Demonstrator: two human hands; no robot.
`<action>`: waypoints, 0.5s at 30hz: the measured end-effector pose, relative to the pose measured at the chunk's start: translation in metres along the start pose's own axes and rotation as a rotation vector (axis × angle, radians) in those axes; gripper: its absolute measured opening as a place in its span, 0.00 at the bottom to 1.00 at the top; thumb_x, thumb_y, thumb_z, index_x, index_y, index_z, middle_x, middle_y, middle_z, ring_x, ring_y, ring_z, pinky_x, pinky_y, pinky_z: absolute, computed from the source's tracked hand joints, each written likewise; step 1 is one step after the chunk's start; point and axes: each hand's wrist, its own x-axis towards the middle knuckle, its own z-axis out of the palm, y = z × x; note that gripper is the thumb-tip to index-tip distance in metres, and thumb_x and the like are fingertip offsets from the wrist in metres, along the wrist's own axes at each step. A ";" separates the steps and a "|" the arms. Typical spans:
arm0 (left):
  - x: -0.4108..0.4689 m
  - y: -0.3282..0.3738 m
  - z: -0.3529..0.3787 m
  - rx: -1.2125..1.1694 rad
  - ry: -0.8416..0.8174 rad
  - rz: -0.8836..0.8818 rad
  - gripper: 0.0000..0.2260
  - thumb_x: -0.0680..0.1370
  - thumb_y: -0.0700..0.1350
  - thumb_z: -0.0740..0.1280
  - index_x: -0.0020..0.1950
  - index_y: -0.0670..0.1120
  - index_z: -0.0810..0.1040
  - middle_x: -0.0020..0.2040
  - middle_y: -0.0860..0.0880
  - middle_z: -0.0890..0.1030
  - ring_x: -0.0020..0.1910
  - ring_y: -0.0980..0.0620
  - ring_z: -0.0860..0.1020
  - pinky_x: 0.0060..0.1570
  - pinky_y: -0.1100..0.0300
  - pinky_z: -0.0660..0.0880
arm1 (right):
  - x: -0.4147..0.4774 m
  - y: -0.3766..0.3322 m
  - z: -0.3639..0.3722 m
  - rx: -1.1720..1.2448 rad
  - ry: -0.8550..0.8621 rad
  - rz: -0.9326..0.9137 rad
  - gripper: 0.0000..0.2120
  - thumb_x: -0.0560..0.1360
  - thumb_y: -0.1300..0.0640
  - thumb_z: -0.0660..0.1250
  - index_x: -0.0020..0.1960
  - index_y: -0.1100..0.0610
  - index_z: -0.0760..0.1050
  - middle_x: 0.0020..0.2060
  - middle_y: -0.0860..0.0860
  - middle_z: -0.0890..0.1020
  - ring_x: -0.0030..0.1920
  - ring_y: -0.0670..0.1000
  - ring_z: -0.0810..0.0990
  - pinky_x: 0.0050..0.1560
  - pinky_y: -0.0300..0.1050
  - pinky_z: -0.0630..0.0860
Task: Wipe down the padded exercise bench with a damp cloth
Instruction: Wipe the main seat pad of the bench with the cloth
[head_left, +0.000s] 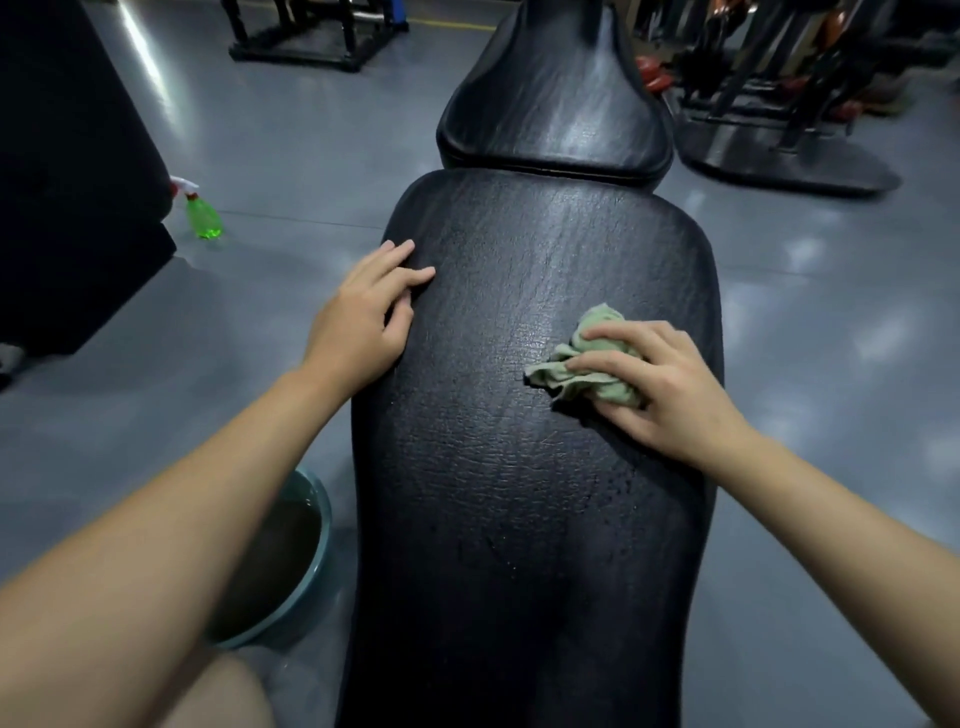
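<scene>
A long black padded bench (498, 493) with cracked, glossy vinyl runs away from me down the middle of the view, and a second pad (556, 104) continues beyond a seam. My right hand (660, 384) presses a crumpled pale green cloth (582, 364) flat against the right half of the near pad. Fingers cover most of the cloth; its left part sticks out. My left hand (363, 306) rests open on the pad's left edge, fingers spread, holding nothing.
A teal basin (317, 545) with dark water stands on the grey floor at the bench's lower left, partly behind my left forearm. A green spray bottle (203, 215) stands further left beside a large black block (78, 182). Racks and equipment bases (789, 156) line the back.
</scene>
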 end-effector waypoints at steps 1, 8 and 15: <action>0.001 0.000 -0.001 -0.003 -0.010 -0.006 0.17 0.81 0.43 0.59 0.67 0.48 0.81 0.75 0.47 0.73 0.77 0.47 0.66 0.76 0.50 0.64 | -0.001 0.000 0.001 -0.004 0.021 0.025 0.14 0.76 0.49 0.69 0.60 0.50 0.83 0.65 0.48 0.78 0.60 0.57 0.77 0.58 0.56 0.71; 0.011 0.005 -0.024 -0.034 -0.214 -0.020 0.17 0.84 0.39 0.63 0.73 0.47 0.76 0.79 0.47 0.66 0.81 0.49 0.59 0.74 0.72 0.48 | 0.042 -0.035 0.034 0.101 0.166 -0.047 0.11 0.76 0.57 0.73 0.58 0.55 0.83 0.61 0.49 0.82 0.62 0.52 0.80 0.63 0.48 0.71; 0.003 0.001 -0.032 -0.109 -0.292 -0.024 0.24 0.83 0.33 0.60 0.77 0.50 0.72 0.80 0.53 0.62 0.81 0.57 0.54 0.74 0.72 0.50 | 0.108 -0.099 0.087 0.243 0.077 -0.158 0.12 0.69 0.60 0.74 0.53 0.57 0.83 0.61 0.52 0.82 0.62 0.54 0.78 0.61 0.52 0.74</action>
